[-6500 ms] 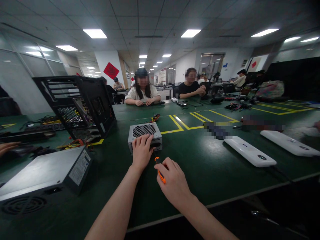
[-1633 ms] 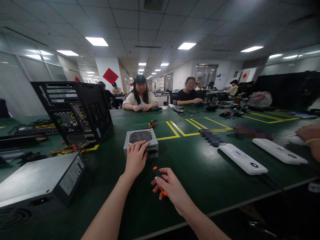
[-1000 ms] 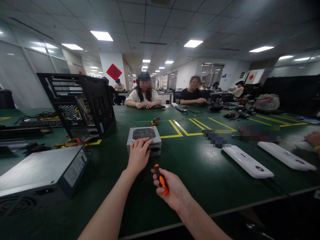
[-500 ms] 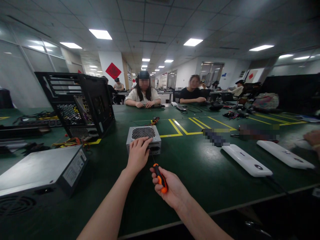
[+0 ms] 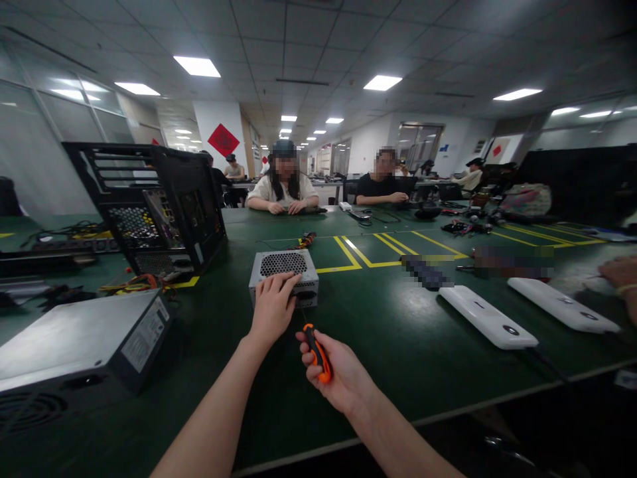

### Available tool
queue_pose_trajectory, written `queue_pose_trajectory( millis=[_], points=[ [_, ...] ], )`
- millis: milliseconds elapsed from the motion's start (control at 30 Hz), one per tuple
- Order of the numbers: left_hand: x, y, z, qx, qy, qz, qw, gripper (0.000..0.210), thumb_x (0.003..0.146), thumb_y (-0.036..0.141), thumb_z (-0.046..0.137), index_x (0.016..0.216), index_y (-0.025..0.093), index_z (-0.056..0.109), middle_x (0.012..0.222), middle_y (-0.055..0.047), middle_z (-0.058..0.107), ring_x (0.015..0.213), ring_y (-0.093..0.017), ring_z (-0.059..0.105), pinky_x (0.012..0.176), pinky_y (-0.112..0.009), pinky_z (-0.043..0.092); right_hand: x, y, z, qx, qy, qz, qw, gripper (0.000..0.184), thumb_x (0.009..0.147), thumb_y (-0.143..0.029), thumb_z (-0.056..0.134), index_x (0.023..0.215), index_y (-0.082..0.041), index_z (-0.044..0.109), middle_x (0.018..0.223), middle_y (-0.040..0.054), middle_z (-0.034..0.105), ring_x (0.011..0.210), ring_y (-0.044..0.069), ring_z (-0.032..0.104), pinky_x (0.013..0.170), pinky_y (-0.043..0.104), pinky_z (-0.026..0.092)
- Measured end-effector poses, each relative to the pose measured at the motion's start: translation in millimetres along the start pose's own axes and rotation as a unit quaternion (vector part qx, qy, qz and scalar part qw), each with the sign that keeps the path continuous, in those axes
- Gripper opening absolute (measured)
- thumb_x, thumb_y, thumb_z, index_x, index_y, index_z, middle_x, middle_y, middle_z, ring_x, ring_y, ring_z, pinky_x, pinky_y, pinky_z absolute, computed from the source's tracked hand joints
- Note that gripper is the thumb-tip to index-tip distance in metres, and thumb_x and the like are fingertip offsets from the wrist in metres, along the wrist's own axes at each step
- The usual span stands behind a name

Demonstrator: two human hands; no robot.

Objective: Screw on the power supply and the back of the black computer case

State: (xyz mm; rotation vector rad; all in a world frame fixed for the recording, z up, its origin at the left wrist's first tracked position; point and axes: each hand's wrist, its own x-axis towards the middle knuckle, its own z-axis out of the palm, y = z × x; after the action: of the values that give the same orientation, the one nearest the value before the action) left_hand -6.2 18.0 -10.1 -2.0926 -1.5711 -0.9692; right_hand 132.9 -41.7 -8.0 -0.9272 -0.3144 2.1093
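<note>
A: Where is the box, and what has the left hand got of it?

B: The box [image 5: 283, 263] sits on the bench [image 5: 378, 318], well in from the near edge. The left hand [image 5: 271, 309] is laid on it with fingers slightly spread over the top and its near rim, pressing rather than wrapped around. The thumb's hold I can't make out.

A: And the right hand?

B: The right hand [image 5: 341, 372] is nearer the bench's near edge, fingers curled tight around the handle of the screwdriver [image 5: 316, 350]. The shaft slants forward from the fist to the near face of the box. Whether the tip touches, I can't tell.

A: How do they look?

B: The box is grey metal, with a honeycomb grille on top and a black socket in the near face. Coloured wires [image 5: 307, 240] lie behind it. The handle is orange and black, the shaft thin and dark.

A: Counts?

B: One screwdriver. Two boxes: this one, and a larger silver box [image 5: 94, 332] off to the left, with a label on its side. One black case [image 5: 149, 206] beyond that. Two white packs [image 5: 488, 317] lie to the right, toward the near edge.
</note>
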Motion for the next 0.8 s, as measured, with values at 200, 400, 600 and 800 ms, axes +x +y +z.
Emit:
queue_pose_trajectory(
  millis=[200,400,600,800],
  points=[
    [-0.1,0.2,0.3,0.003,-0.001,0.000,1.000,0.046,0.073,0.013,0.048,0.117,0.027,0.047,0.114,-0.004,0.051,0.106,-0.022,0.041,0.088,-0.038,0.030,-0.1,2.5,-0.2,-0.001,0.014,-0.059,0.998,0.007,0.080,-0.014,0.050,0.074,-0.011,0.051,0.058,0.0006,0.052,0.044,0.003,0.047,0.033,0.008,0.027],
    [-0.3,0.7,0.1,0.006,-0.003,-0.001,1.000,0.046,0.073,0.014,0.048,0.116,0.028,0.047,0.114,-0.004,0.051,0.106,-0.022,0.041,0.088,-0.038,0.030,-1.2,-0.9,3.1,-0.008,0.014,-0.009,1.000,0.025,0.088,-0.023,0.037,0.076,-0.008,0.053,0.056,0.0018,0.051,0.040,0.004,0.045,0.033,0.010,0.031],
    [0.0,0.3,-0.3,0.003,-0.002,-0.001,1.000,0.045,0.073,0.014,0.048,0.116,0.027,0.047,0.113,-0.004,0.051,0.105,-0.022,0.042,0.087,-0.038,0.031,-0.3,0.4,2.6,-0.006,0.011,-0.026,1.000,0.015,0.085,-0.019,0.043,0.077,-0.010,0.052,0.058,0.0011,0.051,0.041,0.003,0.044,0.032,0.009,0.026],
    [0.4,2.1,-1.2,0.008,-0.002,-0.004,1.000,0.043,0.074,0.014,0.047,0.115,0.027,0.048,0.114,-0.004,0.051,0.106,-0.022,0.042,0.087,-0.038,0.031,-5.3,-3.0,-0.9,-0.009,0.007,-0.009,1.000,0.022,0.087,-0.022,0.038,0.078,-0.008,0.053,0.058,0.0016,0.050,0.041,0.002,0.042,0.032,0.009,0.028]
  ],
)
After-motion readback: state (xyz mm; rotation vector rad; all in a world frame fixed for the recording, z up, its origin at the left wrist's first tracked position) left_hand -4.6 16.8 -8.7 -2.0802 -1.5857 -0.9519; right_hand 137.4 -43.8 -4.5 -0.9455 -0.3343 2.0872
